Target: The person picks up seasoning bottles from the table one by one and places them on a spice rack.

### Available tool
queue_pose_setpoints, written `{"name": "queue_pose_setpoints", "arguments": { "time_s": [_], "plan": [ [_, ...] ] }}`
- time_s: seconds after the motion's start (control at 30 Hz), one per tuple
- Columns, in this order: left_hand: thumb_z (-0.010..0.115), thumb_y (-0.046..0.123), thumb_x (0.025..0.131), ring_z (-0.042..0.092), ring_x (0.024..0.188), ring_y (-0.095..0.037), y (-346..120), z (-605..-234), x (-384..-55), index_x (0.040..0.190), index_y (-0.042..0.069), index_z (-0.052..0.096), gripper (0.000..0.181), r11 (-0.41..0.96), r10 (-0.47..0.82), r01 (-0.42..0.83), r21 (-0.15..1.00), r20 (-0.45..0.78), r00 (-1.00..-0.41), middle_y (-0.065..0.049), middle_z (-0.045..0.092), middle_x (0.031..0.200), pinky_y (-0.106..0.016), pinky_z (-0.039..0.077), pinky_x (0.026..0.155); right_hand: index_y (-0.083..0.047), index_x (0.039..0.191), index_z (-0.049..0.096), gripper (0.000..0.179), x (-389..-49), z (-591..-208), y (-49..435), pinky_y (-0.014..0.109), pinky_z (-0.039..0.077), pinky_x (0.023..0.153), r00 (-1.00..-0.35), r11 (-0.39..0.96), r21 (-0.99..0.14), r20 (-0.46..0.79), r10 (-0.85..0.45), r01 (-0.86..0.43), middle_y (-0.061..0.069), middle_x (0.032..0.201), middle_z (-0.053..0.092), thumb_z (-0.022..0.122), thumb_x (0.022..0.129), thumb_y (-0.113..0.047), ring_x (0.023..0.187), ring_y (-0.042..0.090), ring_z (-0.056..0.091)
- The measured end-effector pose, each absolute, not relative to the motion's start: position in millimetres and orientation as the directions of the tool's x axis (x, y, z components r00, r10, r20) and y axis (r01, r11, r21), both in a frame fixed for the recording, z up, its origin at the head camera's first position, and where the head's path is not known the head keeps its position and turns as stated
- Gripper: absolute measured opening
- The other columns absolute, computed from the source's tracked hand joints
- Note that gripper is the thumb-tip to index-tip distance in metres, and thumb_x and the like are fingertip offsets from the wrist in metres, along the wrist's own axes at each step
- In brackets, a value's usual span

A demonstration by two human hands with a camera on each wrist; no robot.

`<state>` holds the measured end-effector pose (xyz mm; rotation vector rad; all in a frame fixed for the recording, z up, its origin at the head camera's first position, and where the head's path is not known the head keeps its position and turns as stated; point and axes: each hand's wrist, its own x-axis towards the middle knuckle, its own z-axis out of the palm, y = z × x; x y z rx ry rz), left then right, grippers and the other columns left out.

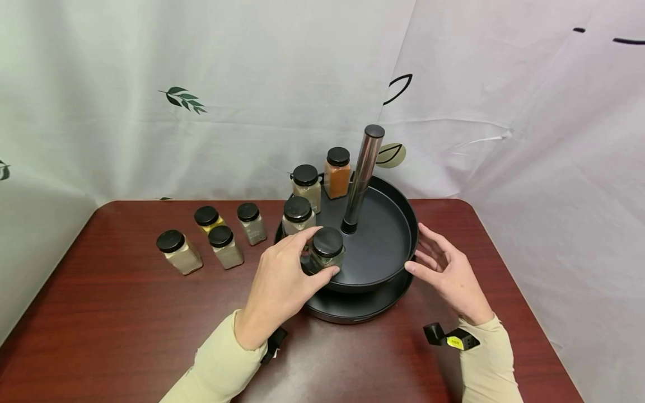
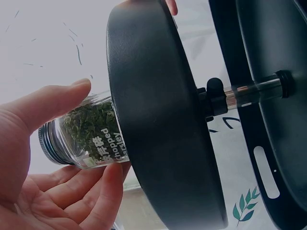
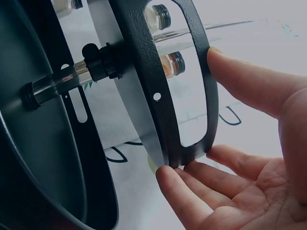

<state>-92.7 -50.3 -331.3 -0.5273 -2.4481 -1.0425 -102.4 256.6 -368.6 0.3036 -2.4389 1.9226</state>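
My left hand [image 1: 282, 280] holds a black-lidded spice jar [image 1: 327, 246] between thumb and fingers at the front left of the upper black tray [image 1: 383, 246]. In the left wrist view, this glass jar of chopped parsley [image 2: 91, 129] has dark green flakes and white lettering; its lower end is hidden behind the tray wall. At the tray's right side, my right hand [image 1: 448, 271] grips the rim, thumb [image 3: 249, 76] on the upper edge by the slot and fingertips [image 3: 169, 178] along the lower edge. Behind the held jar stand a pale jar [image 1: 298, 215], another pale jar [image 1: 307, 187] and an orange spice jar [image 1: 336, 173].
A metal post [image 1: 364, 173] rises from the upper tray, and a lower black tray [image 1: 353, 308] sits beneath. Several jars stand on the red-brown table [image 1: 126, 319] at left, including a yellow spice jar [image 1: 208, 218] and a beige spice jar [image 1: 181, 254]. White curtain [image 1: 252, 101] hangs behind.
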Motion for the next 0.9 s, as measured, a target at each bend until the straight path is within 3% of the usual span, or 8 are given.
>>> {"name": "queue_pose_setpoints", "arguments": {
  "time_s": [0.33,0.57,0.9],
  "plan": [
    [0.095,0.026,0.069,0.066,0.084,-0.016,-50.4,-332.0,-91.5,0.130,0.007,0.064,0.071,0.661,0.182,0.483,0.575,0.501,-0.846,-0.007,0.072,0.109,-0.035,0.055,0.073,-0.006,0.156,0.035,0.071,-100.6,-366.1,256.6,0.023,0.049,0.097,-0.977,0.277,-0.944,0.140,-0.160,-0.181,0.019,0.155,0.040,0.070,0.094,-0.005,0.129,0.015,0.056],
    [0.094,0.035,0.068,0.068,0.100,-0.022,-54.8,-332.1,-87.8,0.135,0.006,0.062,0.079,0.689,0.188,0.452,0.566,0.463,-0.866,-0.009,0.070,0.118,-0.042,0.055,0.081,-0.003,0.153,0.039,0.057,-102.1,-367.4,256.6,0.017,0.046,0.098,-0.969,0.319,-0.917,0.202,-0.143,-0.239,0.018,0.155,0.041,0.061,0.101,-0.008,0.133,0.011,0.052],
    [0.095,0.031,0.067,0.067,0.088,-0.012,-79.1,-334.4,-82.5,0.132,0.008,0.064,0.076,0.683,0.147,0.439,0.584,0.479,-0.866,-0.002,0.072,0.110,-0.030,0.055,0.072,-0.008,0.152,0.044,0.051,-102.6,-368.3,256.0,0.014,0.046,0.096,-0.970,0.390,-0.888,0.219,-0.105,-0.242,0.014,0.150,0.049,0.059,0.103,-0.014,0.130,0.009,0.053]
  ]
}}
